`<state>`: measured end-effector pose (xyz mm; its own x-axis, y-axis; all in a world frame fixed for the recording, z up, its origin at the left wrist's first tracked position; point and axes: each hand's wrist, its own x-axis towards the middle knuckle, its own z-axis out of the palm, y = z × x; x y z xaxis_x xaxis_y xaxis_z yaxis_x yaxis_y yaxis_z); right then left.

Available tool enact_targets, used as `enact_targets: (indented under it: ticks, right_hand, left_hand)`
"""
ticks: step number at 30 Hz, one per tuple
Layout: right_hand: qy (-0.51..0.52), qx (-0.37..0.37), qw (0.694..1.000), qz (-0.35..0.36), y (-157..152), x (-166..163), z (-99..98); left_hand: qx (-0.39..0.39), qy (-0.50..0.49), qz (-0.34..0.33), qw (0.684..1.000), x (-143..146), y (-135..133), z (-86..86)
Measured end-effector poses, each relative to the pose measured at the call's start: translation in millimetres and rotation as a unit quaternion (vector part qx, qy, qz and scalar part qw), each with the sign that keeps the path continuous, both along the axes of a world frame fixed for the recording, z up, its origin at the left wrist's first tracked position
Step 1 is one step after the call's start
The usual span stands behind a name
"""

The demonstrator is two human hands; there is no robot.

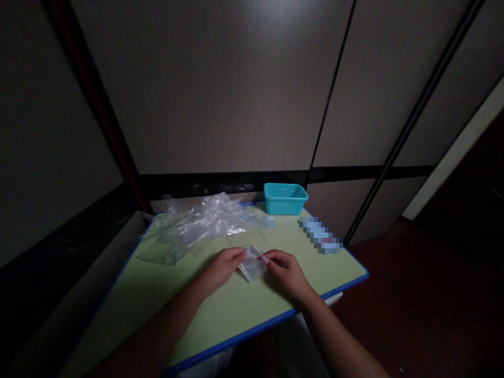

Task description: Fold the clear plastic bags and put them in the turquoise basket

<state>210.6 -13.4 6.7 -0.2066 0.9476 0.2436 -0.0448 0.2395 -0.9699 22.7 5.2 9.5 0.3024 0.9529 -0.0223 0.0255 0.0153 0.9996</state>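
A small folded clear plastic bag [253, 266] is held just above the table, tilted, between both hands. My left hand [226, 265] pinches its left edge between thumb and fingers. On the other side, my right hand [286, 270] grips the right corner with thumb and forefinger. Beyond the hands lies a loose heap of crumpled clear plastic bags [212, 220]. One small folded plastic square [268, 223] rests flat to the right of that heap.
A turquoise plastic basket [285, 206] stands at the table's back edge. To its right lies a pixelated, pale blue flat object [321, 235]. The pale green table [232, 320] has a blue rim. Cabinet panels [228, 105] rise close behind it.
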Motion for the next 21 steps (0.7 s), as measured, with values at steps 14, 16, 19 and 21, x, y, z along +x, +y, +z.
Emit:
enact_targets:
  ticks: [14,16,19,21]
  right_hand:
    - [0.137,-0.088,0.986,-0.03,0,-9,-4.4]
    - [0.197,-0.123,0.971,-0.052,-1,-12,-3.5]
    - [0.248,-0.202,0.945,-0.068,-2,-16,-2.8]
    - [0.264,-0.23,0.934,-0.065,-3,-19,-2.2]
  left_hand:
    - [-0.072,-0.038,-0.015,0.997,4,-10,13.7]
    - [-0.072,-0.048,-0.007,0.996,3,-10,15.0]
    - [-0.062,-0.068,0.012,0.996,3,-10,15.3]
    - [-0.056,-0.077,0.027,0.995,3,-10,14.6]
